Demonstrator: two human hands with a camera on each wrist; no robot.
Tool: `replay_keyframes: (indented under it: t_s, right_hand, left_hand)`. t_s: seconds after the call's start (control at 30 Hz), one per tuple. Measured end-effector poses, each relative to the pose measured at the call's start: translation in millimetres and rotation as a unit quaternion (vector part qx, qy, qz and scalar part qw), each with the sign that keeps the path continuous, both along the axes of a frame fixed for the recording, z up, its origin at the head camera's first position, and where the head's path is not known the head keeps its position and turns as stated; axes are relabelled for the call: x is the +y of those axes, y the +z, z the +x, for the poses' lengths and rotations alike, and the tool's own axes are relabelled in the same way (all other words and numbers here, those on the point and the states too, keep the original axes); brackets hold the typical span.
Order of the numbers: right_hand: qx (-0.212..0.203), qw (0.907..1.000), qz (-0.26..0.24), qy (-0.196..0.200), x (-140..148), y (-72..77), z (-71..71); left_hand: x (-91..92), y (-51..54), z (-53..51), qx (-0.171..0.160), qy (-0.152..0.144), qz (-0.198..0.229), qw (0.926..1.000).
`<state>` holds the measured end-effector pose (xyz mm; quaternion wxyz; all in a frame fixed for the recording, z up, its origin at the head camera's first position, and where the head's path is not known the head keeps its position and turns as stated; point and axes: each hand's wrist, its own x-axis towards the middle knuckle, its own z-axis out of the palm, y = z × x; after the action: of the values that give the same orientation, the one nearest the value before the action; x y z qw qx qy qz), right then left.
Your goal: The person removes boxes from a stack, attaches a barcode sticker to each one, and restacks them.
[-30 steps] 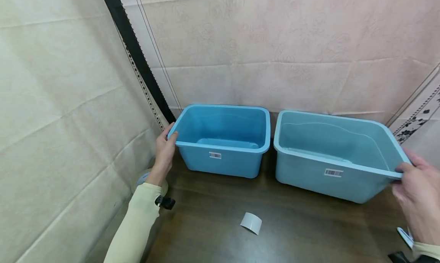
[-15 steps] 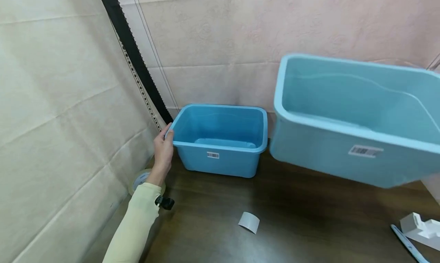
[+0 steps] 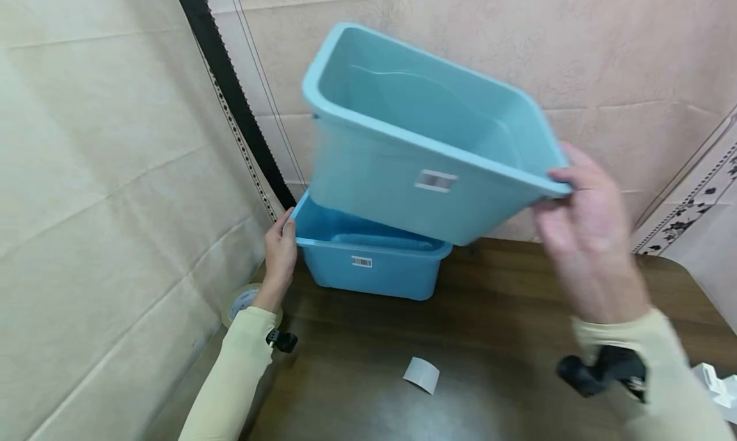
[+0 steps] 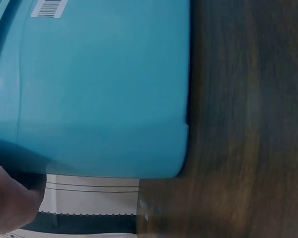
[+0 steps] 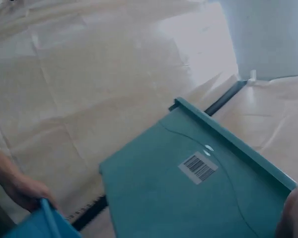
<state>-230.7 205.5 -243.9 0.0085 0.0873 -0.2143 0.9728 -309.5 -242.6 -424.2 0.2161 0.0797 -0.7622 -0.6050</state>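
A blue plastic bin [image 3: 368,271] with a barcode label stands on the dark wooden table. My left hand [image 3: 280,246] grips its left rim, thumb on the front side; in the left wrist view that hand [image 4: 12,198] shows at the lower left beside the bin's wall [image 4: 104,89]. A second, lighter blue bin [image 3: 391,162] hangs tilted in the air above the first, its left end higher. My right hand [image 3: 593,236] pinches this bin's right rim. The raised bin hides part of the lower bin's opening. In the right wrist view the raised bin's labelled side [image 5: 159,188] faces the camera.
A small curved white piece [image 3: 423,374] lies on the table [image 3: 489,338] in front. A roll of clear tape [image 3: 238,303] sits behind my left forearm. White blocky parts [image 3: 716,390] lie at the right edge. Pale cloth walls [image 3: 126,204] stand at the left and back.
My right hand has lifted the lighter bin off the table and carried it left, over the other bin. My left hand keeps its grip on the lower bin's rim.
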Motion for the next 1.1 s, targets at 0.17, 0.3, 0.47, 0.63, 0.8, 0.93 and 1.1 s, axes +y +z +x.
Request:
replay_keyframes:
  t_s: [0.17, 0.3, 0.47, 0.63, 0.8, 0.93, 1.1]
  right_hand:
    - [-0.023, 0.9883, 0.120, -0.092, -69, -10.5, -6.7]
    - [-0.021, 0.9762, 0.158, -0.147, -96, -23.3, -16.0]
    - [-0.028, 0.9601, 0.227, -0.161, -114, -47.5, -24.8]
    - [-0.055, 0.9243, 0.355, -0.128, -124, -75.8, -24.1]
    - [-0.067, 0.8141, 0.566, -0.113, -114, -100.2, -23.3]
    - [-0.038, 0.7439, 0.657, -0.115, -102, -113.5, -26.4]
    - [-0.010, 0.7289, 0.679, -0.087, -82, -121.2, -14.5]
  left_hand:
    - [-1.6, -1.2, 2.1, 0.007, -0.008, 0.003, 0.9999]
    - [-0.8, 1.1, 1.8, 0.021, -0.008, -0.006, 0.9997]
    - [1.6, 2.8, 1.1, 0.028, 0.014, -0.013, 0.9994]
    - [6.3, -0.1, 0.7, 0.062, 0.049, -0.006, 0.9969]
    - [13.2, -5.5, 2.2, 0.069, 0.068, 0.015, 0.9952]
    - [9.5, -8.2, 5.8, 0.042, 0.068, 0.020, 0.9966]
    - [-1.6, -3.3, 20.5, 0.044, 0.038, 0.021, 0.9981]
